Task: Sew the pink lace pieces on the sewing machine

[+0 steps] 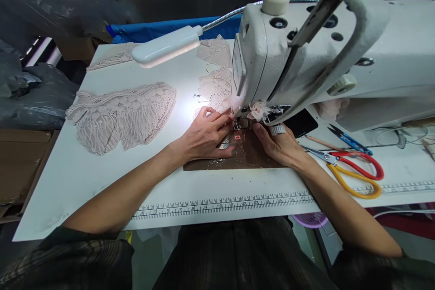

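Head view of a person seated at a white sewing machine (326,54) on a white worktop (102,176). The left hand (207,136) lies palm down just left of the presser foot (239,123), its fingers bent and pressed together on a small piece of pale lace fabric (222,142) that sits at the needle area on the brown plate (248,156) set into the worktop. The right hand (280,145) rests on the other side of the foot, fingers extended toward the needle and touching the plate edge; a white thimble-like ring (277,130) sits on one finger. Whether this hand pinches the fabric cannot be told, as the fingertips are partly hidden under the machine head. A puff of pale gathered fabric (258,109) hangs at the machine head just above the hands. A gooseneck lamp (166,46) lights the area. To the left lies a large lace panel (122,115), well apart from the hands; further lace pieces (215,72) lie behind the left hand. Right of the right hand lie red-and-yellow scissors (353,170), blue thread snips (350,140) and a pencil (321,143). A printed ruler strip (220,206) runs along the near worktop edge.
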The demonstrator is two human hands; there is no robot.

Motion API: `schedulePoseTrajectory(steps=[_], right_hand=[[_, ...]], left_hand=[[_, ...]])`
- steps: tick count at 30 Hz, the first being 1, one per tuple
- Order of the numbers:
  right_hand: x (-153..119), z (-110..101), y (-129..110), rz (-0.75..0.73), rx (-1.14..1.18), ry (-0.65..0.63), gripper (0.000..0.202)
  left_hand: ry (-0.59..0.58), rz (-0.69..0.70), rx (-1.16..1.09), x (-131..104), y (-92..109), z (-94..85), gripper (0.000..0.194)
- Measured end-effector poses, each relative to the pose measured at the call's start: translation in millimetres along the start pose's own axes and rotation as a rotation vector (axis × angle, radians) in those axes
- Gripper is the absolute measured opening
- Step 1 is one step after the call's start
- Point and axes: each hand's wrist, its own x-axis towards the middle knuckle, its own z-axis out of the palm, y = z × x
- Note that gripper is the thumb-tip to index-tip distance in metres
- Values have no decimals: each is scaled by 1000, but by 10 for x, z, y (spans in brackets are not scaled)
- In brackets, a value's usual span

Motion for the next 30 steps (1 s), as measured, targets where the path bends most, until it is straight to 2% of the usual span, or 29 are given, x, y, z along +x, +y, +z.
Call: schedulePoseTrajectory(steps=[3, 8, 14, 17, 23, 26, 28, 30], right_hand=[[-26, 53, 7, -12, -121, 52, 53], [5, 121, 79, -46, -198, 97, 35], [17, 133, 134, -81, -204, 125, 22], [21, 128, 136, -69, -165, 137, 21], [28, 108, 96, -33, -76, 123, 20], [34, 94, 74, -19, -66, 107, 19], [43, 76, 64, 14, -30, 110, 20], [53, 52, 61, 39, 57, 102, 21]], left_hand=[[-3, -5, -1, -3, -14, 14, 46], [-9, -34, 44, -1, -22, 6, 45], [-130, -78, -19, 6, -23, -22, 45], [-190, -159, 24, 10, 59, -74, 47], [-283, -303, 205, 50, 318, -290, 52], [-309, -250, 275, 134, 229, -305, 42], [-325, -151, 257, 217, 68, -259, 32], [-288, -93, 162, 296, -125, -194, 28]])
